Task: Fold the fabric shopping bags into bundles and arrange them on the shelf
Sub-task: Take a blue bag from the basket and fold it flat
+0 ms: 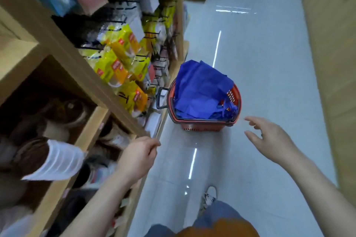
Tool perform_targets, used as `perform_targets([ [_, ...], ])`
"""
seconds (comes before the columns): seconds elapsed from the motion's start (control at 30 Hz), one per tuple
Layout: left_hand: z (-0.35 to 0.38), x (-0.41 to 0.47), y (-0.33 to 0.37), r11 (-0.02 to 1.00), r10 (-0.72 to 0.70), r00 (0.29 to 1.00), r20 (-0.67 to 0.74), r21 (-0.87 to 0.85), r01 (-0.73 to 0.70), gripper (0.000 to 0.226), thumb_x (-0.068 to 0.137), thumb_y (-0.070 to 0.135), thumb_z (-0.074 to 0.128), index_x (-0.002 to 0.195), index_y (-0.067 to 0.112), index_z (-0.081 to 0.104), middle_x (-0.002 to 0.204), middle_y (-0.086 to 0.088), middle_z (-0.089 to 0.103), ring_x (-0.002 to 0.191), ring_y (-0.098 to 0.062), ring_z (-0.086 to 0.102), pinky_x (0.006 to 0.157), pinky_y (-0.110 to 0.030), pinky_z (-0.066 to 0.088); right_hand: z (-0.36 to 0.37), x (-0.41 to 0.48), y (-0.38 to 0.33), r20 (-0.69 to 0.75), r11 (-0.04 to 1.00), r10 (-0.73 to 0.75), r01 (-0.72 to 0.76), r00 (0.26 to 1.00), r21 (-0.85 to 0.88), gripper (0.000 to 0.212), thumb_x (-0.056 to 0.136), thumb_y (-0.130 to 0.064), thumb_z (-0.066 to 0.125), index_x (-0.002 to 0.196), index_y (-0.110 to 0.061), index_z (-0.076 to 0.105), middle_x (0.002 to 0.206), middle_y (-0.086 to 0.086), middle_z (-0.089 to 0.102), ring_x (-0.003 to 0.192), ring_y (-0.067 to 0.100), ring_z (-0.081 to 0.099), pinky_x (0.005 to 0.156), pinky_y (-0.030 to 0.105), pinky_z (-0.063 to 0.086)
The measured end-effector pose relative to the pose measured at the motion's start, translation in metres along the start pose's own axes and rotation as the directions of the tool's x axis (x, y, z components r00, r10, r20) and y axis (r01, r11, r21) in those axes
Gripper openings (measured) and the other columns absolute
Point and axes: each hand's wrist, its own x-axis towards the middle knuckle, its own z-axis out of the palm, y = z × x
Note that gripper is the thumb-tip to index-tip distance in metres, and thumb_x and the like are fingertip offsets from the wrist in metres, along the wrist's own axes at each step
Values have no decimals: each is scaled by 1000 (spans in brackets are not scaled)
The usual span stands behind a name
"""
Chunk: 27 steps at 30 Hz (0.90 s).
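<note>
Down on the shop aisle's pale floor (260, 63), seen from the head camera, a red basket (200, 126) stands just beside the foot of the wooden shelf (57, 31), its black handle (160, 98) turned toward the shelving. Blue fabric bags (200, 86) lie heaped loosely inside it, unfolded, the pile rising above the rim at the far side. The right hand (269, 136) reaches forward with fingers spread and relaxed, gripping nothing; its fingertips are near the basket's right front corner but apart from it. The left hand (138, 158) hangs in front of the shelf's lower edge with fingers loosely curled, thumb against forefinger, and nothing visible between them (motion blur softens the detail). Yellow packets (115, 67) hang on black hooks along the shelf above the basket. Lower compartments to the left hold blurred goods that cannot be made out. A pale shoe (210, 195) and a jeans leg (217, 211) show on the floor below the hands.
</note>
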Motion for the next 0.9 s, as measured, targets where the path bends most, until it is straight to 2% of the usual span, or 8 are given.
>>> perform_targets([
  [0.1,23,52,13,998,-62,997,38,-25,63,22,87,7,61,103,14,75,104,-4,73,101,-23,65,85,-25,44,1,26,44,-6,989,117,-115,993,96,45,90,-18,66,134,-19,56,121,9,63,109,26,61,91,44,50],
  [0.33,67,164,12,981,-186,969,160,-16,191,30,92,14,53,117,23,69,114,-2,70,102,-22,65,87,-32,51,24,109,96,53,921,321,-325,946,213,50,95,-25,60,143,-21,45,132,9,56,113,24,57,89,30,40],
  [0.43,90,216,5,978,-196,963,185,-40,207,36,92,12,53,125,19,64,123,-5,65,111,-23,60,92,-34,48,44,152,111,95,887,382,-393,919,243,55,96,-26,58,147,-21,38,140,10,50,121,25,53,94,30,39],
  [0.57,133,301,-13,982,-171,960,220,-40,184,42,90,10,56,132,16,59,132,-8,59,121,-27,54,102,-38,44,72,215,130,163,837,460,-488,873,246,64,96,-28,59,152,-21,28,151,10,40,136,26,42,111,39,36],
  [0.67,175,373,-35,985,-161,946,280,-13,172,47,87,8,58,134,13,57,135,-11,56,124,-30,50,106,-36,37,99,271,145,178,829,479,-510,860,229,66,95,-26,61,152,-20,27,152,9,40,138,26,40,109,34,33],
  [0.77,219,435,-53,984,-177,919,352,36,175,54,85,10,58,139,16,52,148,-12,41,134,-32,37,112,-37,29,130,329,162,204,821,477,-517,855,243,67,93,-26,63,151,-23,29,147,6,45,133,25,45,101,29,35],
  [0.83,243,475,-59,981,-194,906,377,56,186,61,84,11,58,144,20,46,156,-14,26,141,-34,24,116,-39,25,150,369,173,212,834,449,-492,868,249,74,89,-33,63,153,-26,25,151,2,43,135,22,44,108,32,36],
  [0.9,265,509,-63,978,-208,903,376,67,198,67,83,10,59,146,25,42,160,-15,11,144,-35,13,118,-40,19,169,407,183,204,856,406,-449,891,256,77,89,-26,65,153,-24,24,153,-3,39,137,15,41,111,29,32],
])
